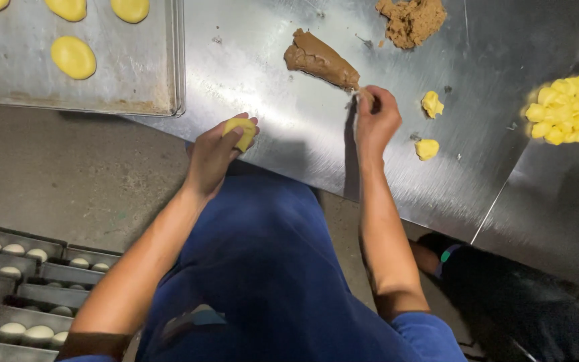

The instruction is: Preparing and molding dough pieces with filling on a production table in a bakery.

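My left hand is curled around a yellow dough piece at the near edge of the steel table. My right hand pinches the narrow end of a brown log of filling that lies on the table and points away to the upper left. Two small yellow dough pieces lie just right of my right hand.
A metal baking tray at the upper left holds several shaped yellow ovals. A crumbly brown filling heap sits at the top, a pile of yellow dough pieces at the right. Racks of pale dough balls stand lower left. Another person's dark shoe is lower right.
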